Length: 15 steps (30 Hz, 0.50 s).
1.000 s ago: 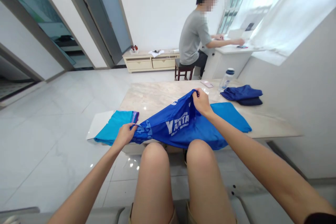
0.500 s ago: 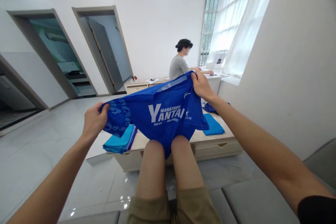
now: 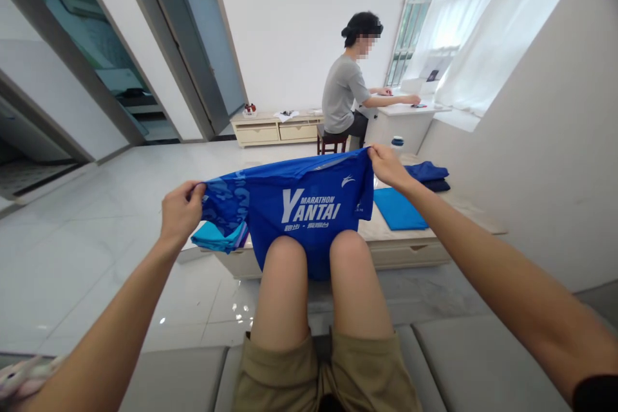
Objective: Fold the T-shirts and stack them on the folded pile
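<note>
Shirt [image 3: 311, 206] stretches between left grip [image 3: 179, 211] and right grip [image 3: 390, 167], each pinching it, seemingly tightly.

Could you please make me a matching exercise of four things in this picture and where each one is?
Things:
1. printed shirt
2. stool
3. bottle
4. bright-blue cloth

Places:
A. partly hidden behind the right hand
B. lying flat on the low table
C. stretched between the left hand and the right hand
D. under the seated person in grey

Right pairs: 1-C, 2-D, 3-A, 4-B
</note>
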Each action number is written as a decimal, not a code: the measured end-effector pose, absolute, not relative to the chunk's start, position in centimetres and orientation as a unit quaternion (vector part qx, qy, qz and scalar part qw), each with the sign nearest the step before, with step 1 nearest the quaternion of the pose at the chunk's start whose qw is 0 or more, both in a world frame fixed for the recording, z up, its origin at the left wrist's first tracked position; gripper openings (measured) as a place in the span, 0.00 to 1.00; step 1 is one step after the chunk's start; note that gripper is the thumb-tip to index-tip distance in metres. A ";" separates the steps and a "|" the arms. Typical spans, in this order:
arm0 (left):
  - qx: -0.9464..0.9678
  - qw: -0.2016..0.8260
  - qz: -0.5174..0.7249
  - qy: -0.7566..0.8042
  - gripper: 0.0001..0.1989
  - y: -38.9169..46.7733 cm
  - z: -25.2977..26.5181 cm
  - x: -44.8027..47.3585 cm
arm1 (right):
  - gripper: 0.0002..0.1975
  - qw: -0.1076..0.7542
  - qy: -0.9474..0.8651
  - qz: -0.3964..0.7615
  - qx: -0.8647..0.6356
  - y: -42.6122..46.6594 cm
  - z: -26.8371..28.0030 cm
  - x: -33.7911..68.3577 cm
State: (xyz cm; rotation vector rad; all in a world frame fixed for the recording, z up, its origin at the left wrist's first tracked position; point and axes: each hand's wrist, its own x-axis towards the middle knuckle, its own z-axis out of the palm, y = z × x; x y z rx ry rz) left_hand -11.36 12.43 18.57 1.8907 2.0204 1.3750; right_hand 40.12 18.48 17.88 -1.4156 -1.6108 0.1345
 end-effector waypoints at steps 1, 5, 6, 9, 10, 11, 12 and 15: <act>0.612 0.029 0.442 0.655 0.15 12.8 17.6 -11.1 | 0.19 0.471 -0.659 0.064 -0.583 18.6 16.5 40.2; 0.588 0.107 0.448 0.665 0.16 12.7 13.3 -10.1 | 0.20 0.490 -0.627 0.122 -0.594 17.7 10.9 40.4; 0.581 0.135 0.449 0.666 0.17 12.5 12.4 -9.9 | 0.20 0.502 -0.610 0.142 -0.597 17.4 9.7 40.5; 0.580 0.167 0.444 0.663 0.18 12.1 10.7 -9.4 | 0.20 0.559 -0.548 0.218 -0.583 17.3 7.6 40.9; 0.584 0.164 0.443 0.660 0.18 12.2 10.6 -9.3 | 0.20 0.580 -0.530 0.246 -0.568 17.6 7.4 41.1; 0.586 0.161 0.446 0.657 0.18 12.3 10.6 -9.3 | 0.21 0.596 -0.518 0.268 -0.552 18.0 7.4 41.2; 0.587 0.160 0.452 0.653 0.18 12.5 10.8 -9.3 | 0.22 0.605 -0.514 0.280 -0.540 18.4 7.5 41.4; 0.577 0.165 0.479 0.641 0.16 13.2 11.6 -9.4 | 0.27 0.581 -0.575 0.204 -0.539 18.7 8.9 41.4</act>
